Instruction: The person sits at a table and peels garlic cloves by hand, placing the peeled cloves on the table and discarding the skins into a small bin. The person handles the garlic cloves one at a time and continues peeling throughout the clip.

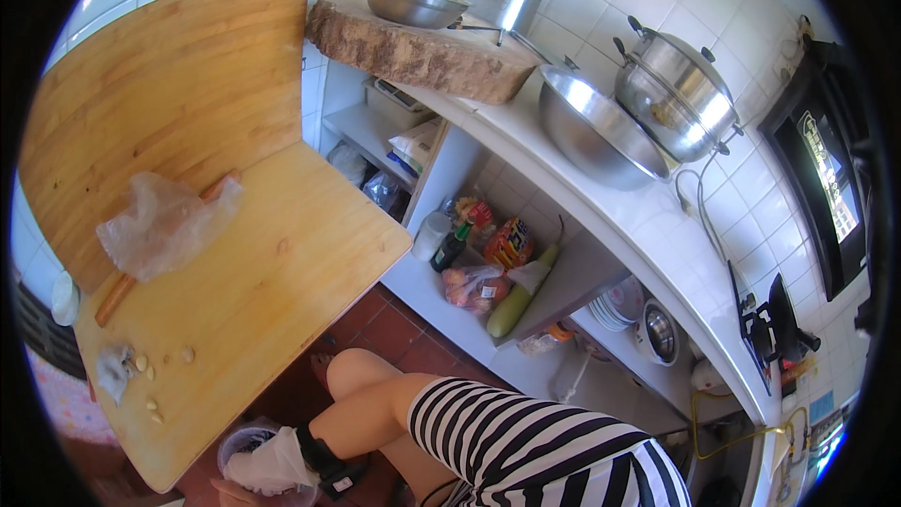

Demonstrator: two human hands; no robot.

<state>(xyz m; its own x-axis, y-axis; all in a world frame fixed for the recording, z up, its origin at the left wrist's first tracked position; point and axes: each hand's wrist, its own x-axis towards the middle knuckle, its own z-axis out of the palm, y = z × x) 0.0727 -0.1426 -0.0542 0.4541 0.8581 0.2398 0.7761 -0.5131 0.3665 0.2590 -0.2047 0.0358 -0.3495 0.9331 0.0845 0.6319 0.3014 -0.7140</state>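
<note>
My right hand (264, 466) reaches low beside the table, with a black band around the wrist. Something thin and white, perhaps a glove, covers it. It is over a translucent plastic bin (227, 445) with a dark lining; whether it holds anything is hidden. Only the bare fingers of my left hand (237, 493) show at the bottom edge, near the bin. Peeled garlic cloves (141, 363) lie scattered on the wooden tabletop (281, 296), next to a crumpled piece of clear plastic (115, 373). Farther back, a clear plastic bag (165, 225) drapes across a wooden rod (116, 301).
A large wooden board (183, 70) stands upright behind the table. At right, the white counter (619, 225) carries a thick log slab (422, 49), a steel basin (598, 134) and a steamer pot (676, 95). Shelves beneath hold a long green gourd (524, 292) and stacked bowls (623, 303).
</note>
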